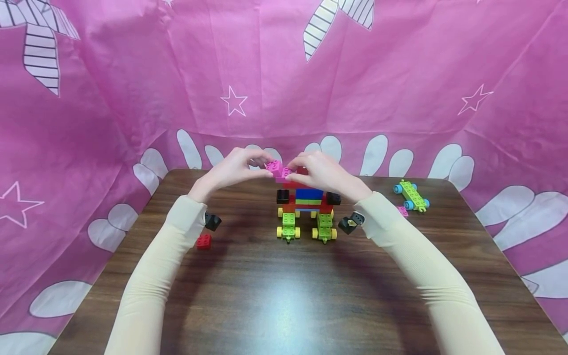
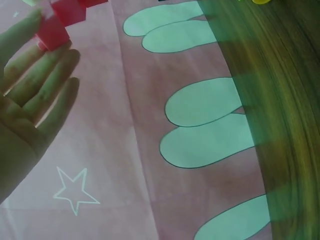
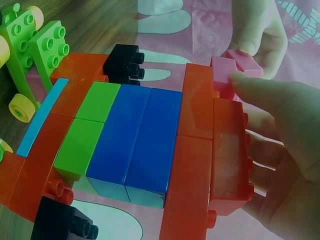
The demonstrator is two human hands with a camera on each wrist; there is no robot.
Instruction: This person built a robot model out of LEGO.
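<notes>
A figure of toy building bricks stands on the table, its body of blue bricks and red bricks with a green row. Black bricks jut from both sides, and green wheeled bases serve as feet. At its top left corner sits a pink brick; my right hand grips there, thumb on its face and fingers behind the red top. Between thumb and fingers, my left hand pinches a second pink brick, right up against the first.
On the left of the wooden table lies a red brick. Off to the right are a green base with blue wheels and a flat pink piece. Pink patterned cloth surrounds the back and sides.
</notes>
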